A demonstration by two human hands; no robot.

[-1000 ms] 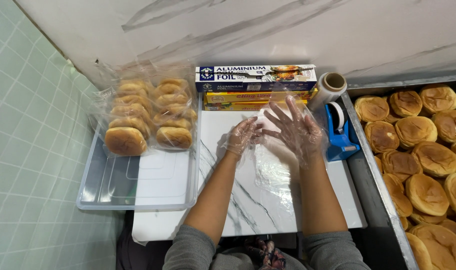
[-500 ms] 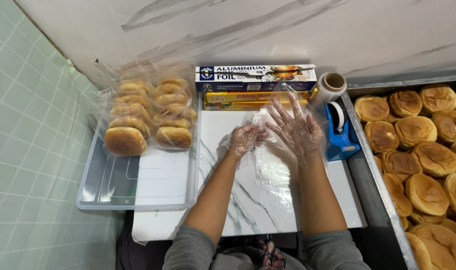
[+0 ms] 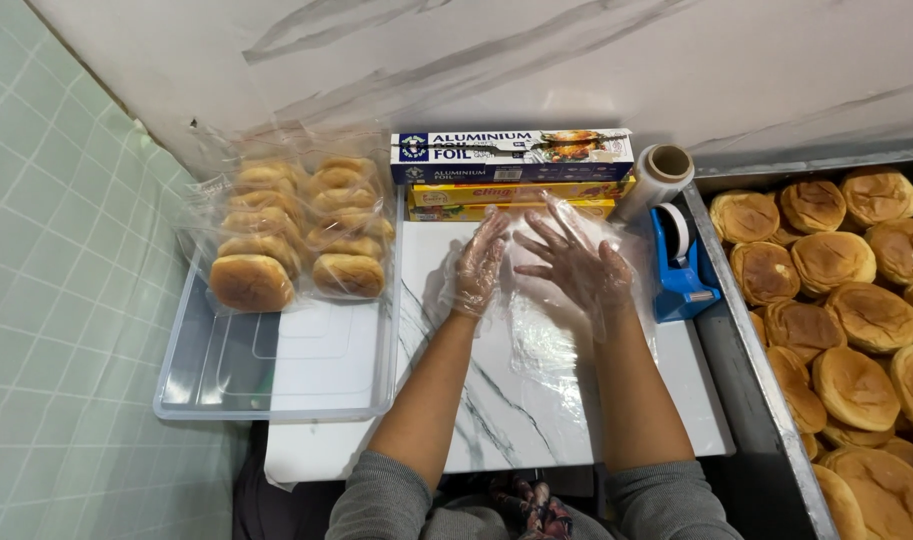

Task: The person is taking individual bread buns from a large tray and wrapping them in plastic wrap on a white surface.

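Both hands are flat and spread over a sheet of clear cling film [image 3: 551,330] that lies on the white marbled worktop [image 3: 496,420], its far end reaching toward the rear edge where the boxes stand. The left hand [image 3: 479,262] wears a thin clear glove and rests fingers-forward on the film's left margin, grasping nothing. The right hand [image 3: 574,265], gloved the same way, has its fingers fanned wide over the film's far right part, likewise open and holding nothing.

To smooth the film well, a sound way would be to press with the whole palm and stroke outward from the middle toward the worktop's side edges, so wrinkles run off instead of bunching (the film clings to the gloves, so lifting straight up would likely drag it along). Keeping one hand still as an anchor while the other sweeps should stop the sheet from sliding.

Along the rear edge lie a foil box [image 3: 511,152] and a yellow cling film box [image 3: 506,196], with a film roll [image 3: 661,172] and a blue tape dispenser [image 3: 681,270] at the right rear corner. Bagged buns [image 3: 296,235] sit in a clear tray [image 3: 276,390] on the left; loose buns [image 3: 836,300] fill the bin to the right.
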